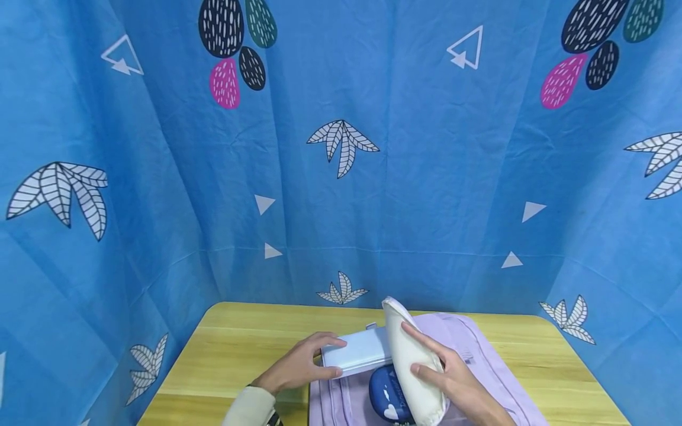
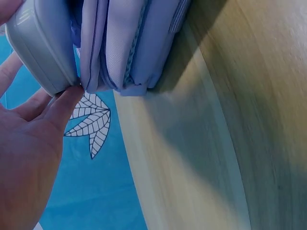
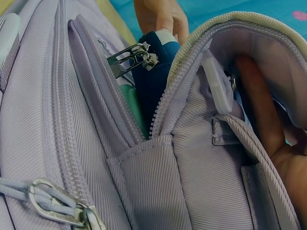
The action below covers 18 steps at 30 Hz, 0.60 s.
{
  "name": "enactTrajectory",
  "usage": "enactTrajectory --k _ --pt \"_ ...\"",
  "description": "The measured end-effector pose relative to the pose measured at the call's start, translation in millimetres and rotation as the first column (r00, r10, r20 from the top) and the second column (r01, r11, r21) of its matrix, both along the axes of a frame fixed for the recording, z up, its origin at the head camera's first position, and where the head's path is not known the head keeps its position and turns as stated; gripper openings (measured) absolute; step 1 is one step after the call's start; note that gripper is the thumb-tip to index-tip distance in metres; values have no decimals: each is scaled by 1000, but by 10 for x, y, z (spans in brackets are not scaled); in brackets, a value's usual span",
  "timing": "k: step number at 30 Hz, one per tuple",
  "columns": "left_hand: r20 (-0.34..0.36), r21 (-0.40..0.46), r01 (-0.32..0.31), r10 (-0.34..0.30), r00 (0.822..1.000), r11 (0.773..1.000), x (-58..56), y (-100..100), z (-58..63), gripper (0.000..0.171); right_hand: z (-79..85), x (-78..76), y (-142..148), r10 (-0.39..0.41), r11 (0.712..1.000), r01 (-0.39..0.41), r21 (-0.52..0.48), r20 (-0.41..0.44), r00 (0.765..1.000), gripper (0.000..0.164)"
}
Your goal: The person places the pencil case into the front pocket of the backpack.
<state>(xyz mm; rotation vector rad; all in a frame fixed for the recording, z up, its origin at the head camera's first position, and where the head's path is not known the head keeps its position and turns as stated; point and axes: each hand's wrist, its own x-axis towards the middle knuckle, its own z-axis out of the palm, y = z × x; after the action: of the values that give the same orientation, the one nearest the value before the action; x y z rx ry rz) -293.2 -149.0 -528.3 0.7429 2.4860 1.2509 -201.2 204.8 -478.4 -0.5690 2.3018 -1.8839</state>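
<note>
A lavender backpack lies on the table with its front pocket unzipped. My left hand grips the left end of a light blue, hard-looking case, thumb on the near side and fingers on the far side. The case's right end goes behind the pocket's raised cream flap. That flap is held up by my right hand, thumb and forefinger spread along it. Under it sits a dark blue pouch with a white heart, partly hidden. In the right wrist view, zipper pulls hang at the opening.
The wooden table extends left and right of the backpack. A blue patterned curtain stands behind and at both sides. Another zipper with a metal pull and a strap show close up on the backpack.
</note>
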Motion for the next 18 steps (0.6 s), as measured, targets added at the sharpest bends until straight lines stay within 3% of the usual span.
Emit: enactTrajectory --k 5,11,18 --pt "14 29 -8 8 1000 1000 29 95 20 53 -17 5 2 -34 999 34 28 28 999 62" --pt "5 39 -9 9 1000 999 50 154 38 54 -50 -2 2 11 1000 -11 23 14 1000 62" --pt "15 29 -9 9 1000 1000 -14 251 18 52 -65 -20 24 9 1000 -10 23 33 999 62"
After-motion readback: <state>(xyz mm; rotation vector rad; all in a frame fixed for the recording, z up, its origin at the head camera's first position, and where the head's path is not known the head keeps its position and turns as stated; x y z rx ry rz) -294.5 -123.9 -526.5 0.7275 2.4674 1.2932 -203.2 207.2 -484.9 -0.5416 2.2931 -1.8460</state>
